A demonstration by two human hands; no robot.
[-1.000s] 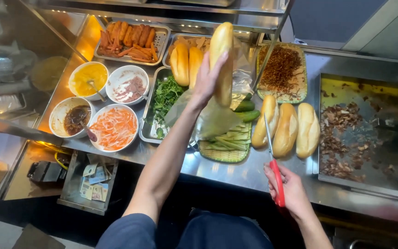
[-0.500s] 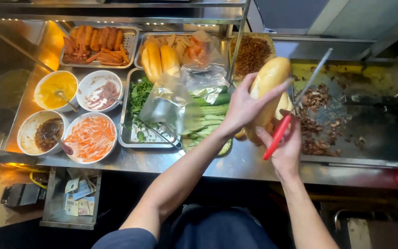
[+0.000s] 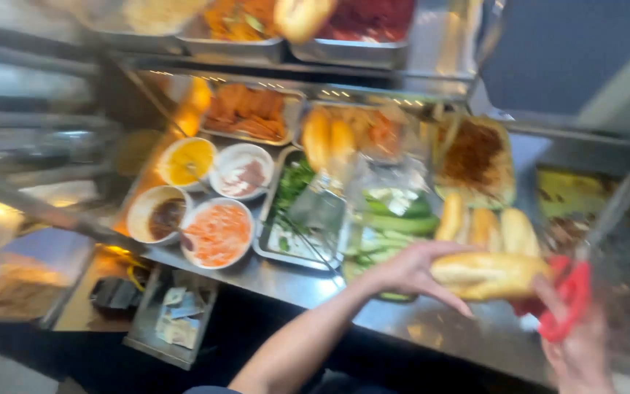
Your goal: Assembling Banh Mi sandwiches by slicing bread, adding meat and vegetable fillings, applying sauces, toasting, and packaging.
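Note:
My left hand [image 3: 410, 271] holds a golden bread roll [image 3: 486, 275] lying sideways above the front edge of the steel counter [image 3: 432, 325]. My right hand [image 3: 585, 343] at the lower right grips red-handled scissors [image 3: 574, 295], whose blades point up and to the right, close to the roll's right end. Three more bread rolls [image 3: 486, 230] lie on the counter just behind the held one. The frame is blurred by motion.
Bowls of yellow sauce [image 3: 187, 162], dark sauce [image 3: 158, 215], shredded carrot [image 3: 216, 232] and a pale filling [image 3: 242, 174] stand at the left. Trays of herbs [image 3: 293, 208], cucumber [image 3: 395, 219], sausages [image 3: 249, 113] and shredded meat [image 3: 475, 157] fill the middle. A griddle [image 3: 607, 219] lies at the right.
My left hand has brought the roll down from upright over the trays to sideways near the counter's front edge. The scissors in my right hand stay beside it. The camera has shifted.

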